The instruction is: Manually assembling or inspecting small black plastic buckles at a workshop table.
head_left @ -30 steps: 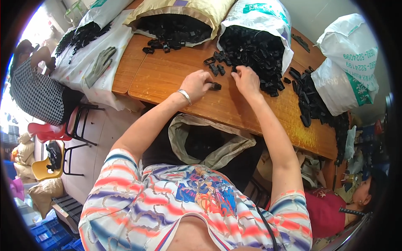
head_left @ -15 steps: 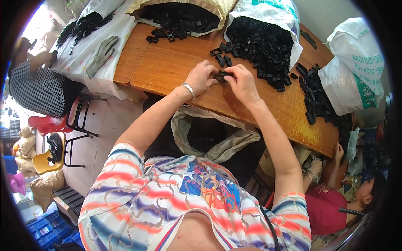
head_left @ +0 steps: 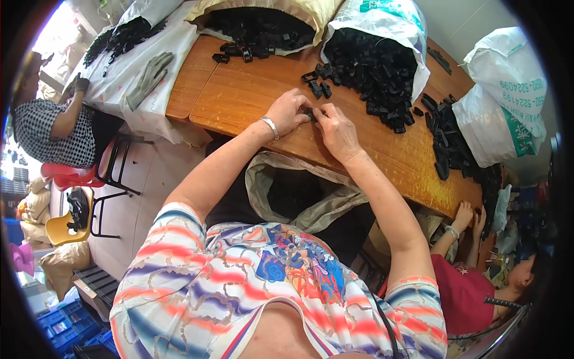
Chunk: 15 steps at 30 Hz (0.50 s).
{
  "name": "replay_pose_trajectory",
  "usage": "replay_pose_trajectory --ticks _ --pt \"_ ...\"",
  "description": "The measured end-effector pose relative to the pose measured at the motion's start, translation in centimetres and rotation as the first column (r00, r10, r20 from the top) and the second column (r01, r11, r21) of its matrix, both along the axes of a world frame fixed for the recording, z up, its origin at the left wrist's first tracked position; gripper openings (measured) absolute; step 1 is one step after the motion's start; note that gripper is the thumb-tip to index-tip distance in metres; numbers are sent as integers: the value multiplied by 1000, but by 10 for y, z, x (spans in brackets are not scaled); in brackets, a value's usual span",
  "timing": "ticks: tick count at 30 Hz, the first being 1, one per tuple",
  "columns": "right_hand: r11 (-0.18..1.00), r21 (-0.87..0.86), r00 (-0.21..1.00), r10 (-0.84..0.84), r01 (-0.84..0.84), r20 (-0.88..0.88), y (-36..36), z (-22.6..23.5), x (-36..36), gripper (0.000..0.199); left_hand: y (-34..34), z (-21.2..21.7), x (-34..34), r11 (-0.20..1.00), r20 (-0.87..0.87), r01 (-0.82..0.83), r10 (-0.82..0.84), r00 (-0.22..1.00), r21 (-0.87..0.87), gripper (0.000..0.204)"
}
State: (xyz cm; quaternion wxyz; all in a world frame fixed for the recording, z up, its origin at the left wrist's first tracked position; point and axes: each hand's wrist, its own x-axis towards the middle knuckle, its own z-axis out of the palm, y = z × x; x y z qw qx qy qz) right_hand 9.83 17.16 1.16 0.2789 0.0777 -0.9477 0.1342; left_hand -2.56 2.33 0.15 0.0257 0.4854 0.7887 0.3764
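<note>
Over the near edge of the wooden table, my left hand [head_left: 287, 113] pinches a small black plastic part [head_left: 309, 113], its fingers closed. My right hand [head_left: 336, 131] is closed against the other side of the same part. The fingers cover most of it, so its exact shape is hidden. Just beyond the hands lie a few loose black plastic pieces [head_left: 317, 84], some with open frames like buckles. Behind them a white sack [head_left: 423, 66] spills a heap of similar black pieces [head_left: 382, 78].
An open beige sack [head_left: 263, 197] hangs below the table edge [head_left: 239, 125] before me. Another sack of black parts [head_left: 326, 24] lies at the back. On the right are long black pieces [head_left: 442, 140] and a white bag [head_left: 496, 119]. Co-workers sit left and right.
My right hand has shifted slightly left and turned, its fingers drawn in around the part. My left hand stays nearly in place. The right co-worker's hands have moved together at the table edge.
</note>
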Motion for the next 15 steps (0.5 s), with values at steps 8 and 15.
replay_pose_trajectory --ticks 8,15 --pt "969 -247 982 24 24 188 -28 2 74 29 14 16 -24 997 33 38 -41 999 72 34" --pt "956 -295 983 51 3 177 6 14 75 15 38 11 -42 999 -462 -12 32 886 47 20"
